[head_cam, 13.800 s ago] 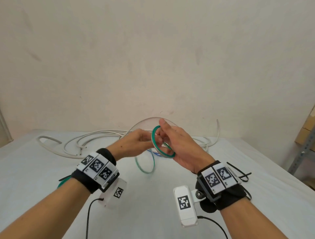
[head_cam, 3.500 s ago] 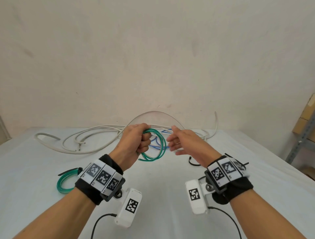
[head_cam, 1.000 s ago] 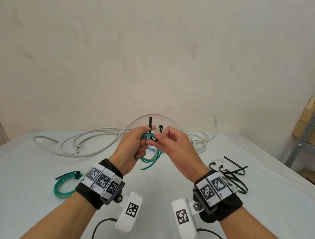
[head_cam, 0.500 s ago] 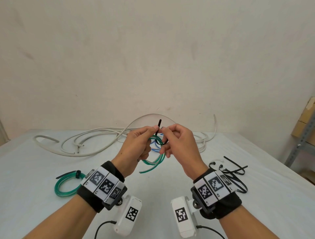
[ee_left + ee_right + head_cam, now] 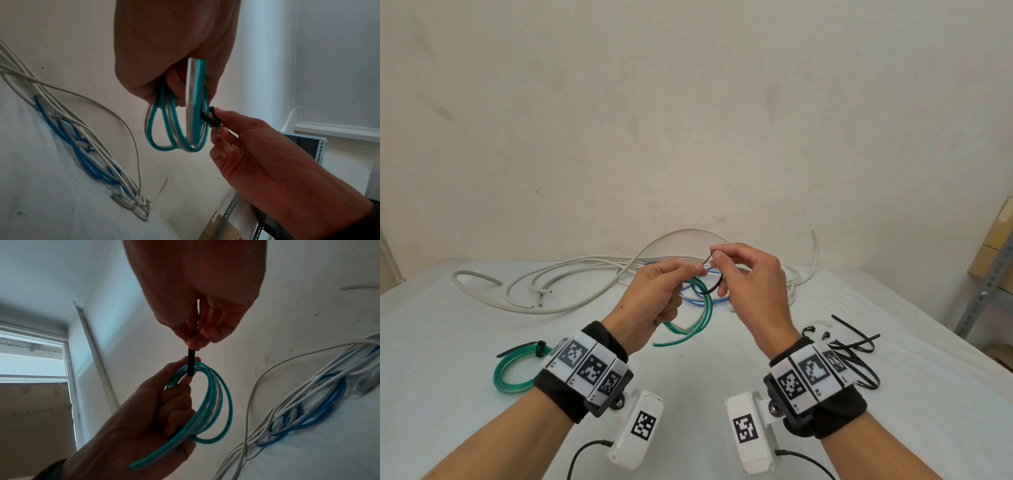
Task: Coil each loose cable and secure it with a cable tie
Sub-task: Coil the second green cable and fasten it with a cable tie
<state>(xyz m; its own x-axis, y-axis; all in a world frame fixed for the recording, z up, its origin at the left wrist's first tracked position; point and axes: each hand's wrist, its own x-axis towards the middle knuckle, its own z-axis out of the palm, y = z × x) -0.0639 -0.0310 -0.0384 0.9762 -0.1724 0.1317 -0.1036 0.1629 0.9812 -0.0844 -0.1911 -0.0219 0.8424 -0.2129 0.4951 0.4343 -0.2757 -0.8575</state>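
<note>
My left hand (image 5: 654, 294) grips a small green cable coil (image 5: 697, 317) held up over the table; its fingers curl round the loops (image 5: 176, 126). A black cable tie (image 5: 710, 286) loops round the coil's top. My right hand (image 5: 743, 277) pinches the tie's end between thumb and forefinger (image 5: 195, 344), just right of the left hand. In the right wrist view the tie (image 5: 191, 363) runs straight down from those fingertips into the green coil (image 5: 207, 402). One cut end of the green cable (image 5: 661, 343) hangs below the left hand.
A tied green coil (image 5: 517, 370) lies at the left on the white table (image 5: 482, 428). Loose white cables (image 5: 571, 277) and a blue cable (image 5: 695, 298) sprawl at the back. Spare black ties (image 5: 852, 353) lie at the right. Shelving (image 5: 993, 281) stands beyond the right edge.
The right hand fetched a black tie and brought it to the coil. In the last second the tie's upright ends came together into a loop round the coil, and the right hand rose slightly.
</note>
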